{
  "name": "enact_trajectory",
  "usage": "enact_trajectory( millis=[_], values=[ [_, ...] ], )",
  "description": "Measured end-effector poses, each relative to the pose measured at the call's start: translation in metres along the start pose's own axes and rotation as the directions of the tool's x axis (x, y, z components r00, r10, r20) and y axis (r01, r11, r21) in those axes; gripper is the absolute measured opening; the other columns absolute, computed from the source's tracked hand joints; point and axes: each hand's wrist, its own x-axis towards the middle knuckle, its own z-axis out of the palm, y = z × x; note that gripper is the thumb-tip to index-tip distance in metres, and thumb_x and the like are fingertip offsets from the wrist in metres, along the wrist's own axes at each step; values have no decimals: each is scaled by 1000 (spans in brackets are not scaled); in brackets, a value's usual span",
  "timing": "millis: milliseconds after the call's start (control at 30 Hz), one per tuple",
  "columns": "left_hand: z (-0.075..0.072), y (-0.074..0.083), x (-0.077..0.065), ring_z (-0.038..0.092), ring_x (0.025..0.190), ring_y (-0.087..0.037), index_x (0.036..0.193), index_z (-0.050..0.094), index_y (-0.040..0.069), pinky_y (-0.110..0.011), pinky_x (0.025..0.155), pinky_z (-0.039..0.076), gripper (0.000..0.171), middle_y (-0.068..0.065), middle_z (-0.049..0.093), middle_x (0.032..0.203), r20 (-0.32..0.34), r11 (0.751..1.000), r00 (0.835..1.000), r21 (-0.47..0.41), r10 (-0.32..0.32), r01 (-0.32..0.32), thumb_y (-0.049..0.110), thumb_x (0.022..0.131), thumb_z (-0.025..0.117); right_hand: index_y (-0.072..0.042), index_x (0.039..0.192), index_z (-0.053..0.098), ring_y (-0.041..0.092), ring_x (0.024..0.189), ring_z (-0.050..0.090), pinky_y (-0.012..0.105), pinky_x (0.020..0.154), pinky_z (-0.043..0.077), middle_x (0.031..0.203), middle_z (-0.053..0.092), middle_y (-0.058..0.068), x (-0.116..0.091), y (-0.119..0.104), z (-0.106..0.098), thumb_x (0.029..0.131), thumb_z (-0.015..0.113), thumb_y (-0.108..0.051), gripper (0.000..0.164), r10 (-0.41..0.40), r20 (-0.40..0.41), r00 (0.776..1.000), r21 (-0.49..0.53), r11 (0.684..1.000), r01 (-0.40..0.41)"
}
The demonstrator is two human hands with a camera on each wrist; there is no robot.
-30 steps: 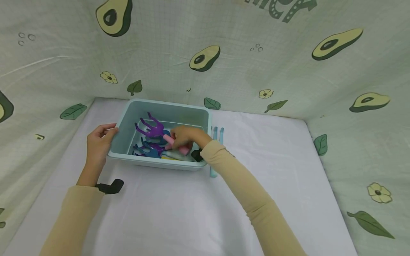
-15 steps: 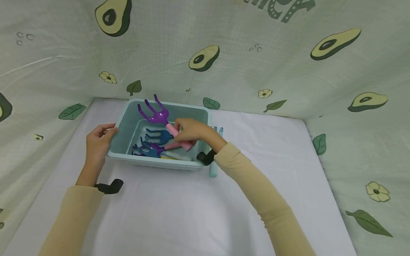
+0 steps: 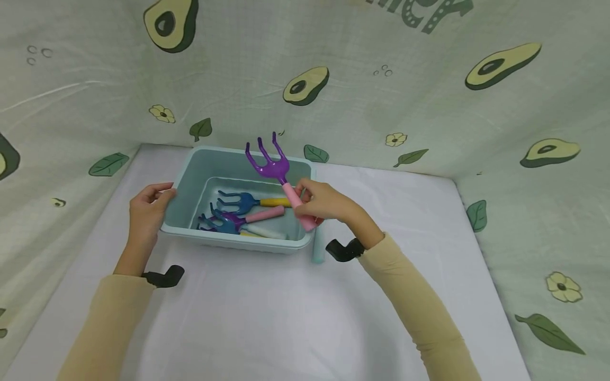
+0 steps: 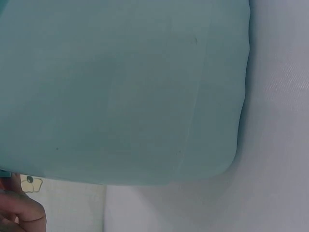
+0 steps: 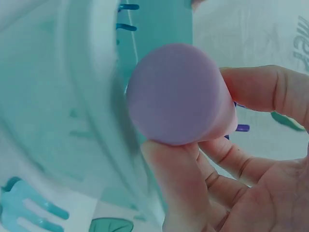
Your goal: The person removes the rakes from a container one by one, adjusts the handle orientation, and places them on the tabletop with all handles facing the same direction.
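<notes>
My right hand (image 3: 326, 201) grips the pink handle of a purple three-pronged hand rake (image 3: 274, 169), tilted with its prongs up above the right part of a light blue plastic bin (image 3: 238, 244). In the right wrist view the round end of the pink handle (image 5: 174, 94) sits between thumb and fingers, close to the bin's wall. At the bin's left side my left hand (image 3: 146, 214) pinches the rim. Inside lie a blue rake with a yellow handle (image 3: 245, 202), another purple rake with a pink handle (image 3: 264, 214) and a second blue rake (image 3: 224, 225), partly overlapping.
A light blue tool (image 3: 319, 247) lies on the white cloth (image 3: 248, 307) against the bin's right side; its prongs (image 5: 43, 210) show in the right wrist view. A whitish handle (image 3: 267, 232) lies low in the bin. Avocado-print fabric (image 3: 352, 106) hangs behind and at both sides.
My right hand has lifted the purple rake out of the bin and carried it right and up, uncovering the yellow handle and the other rakes. My left hand stays on the rim.
</notes>
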Motion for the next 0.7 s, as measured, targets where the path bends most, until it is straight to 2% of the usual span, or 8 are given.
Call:
enact_trajectory(
  millis=[333, 700],
  values=[
    [0, 1, 0, 49, 74, -5, 122, 60, 15, -11, 57, 44, 40, 10, 50, 80, -5, 999, 1000, -27, -23, 23, 38, 89, 57, -8, 112, 45, 21, 70, 59, 31, 57, 54, 98, 53, 14, -33, 47, 5, 81, 59, -16, 35, 95, -130, 987, 129, 989, -78],
    [-1, 0, 0, 48, 75, -5, 122, 60, 15, -11, 58, 44, 40, 9, 49, 81, 3, 999, 1000, -32, -16, 16, 38, 90, 57, -4, 116, 43, 21, 71, 57, 30, 55, 53, 98, 51, 16, -47, 98, 22, 81, 62, -18, 42, 239, -261, 935, 221, 958, -183]
  ],
)
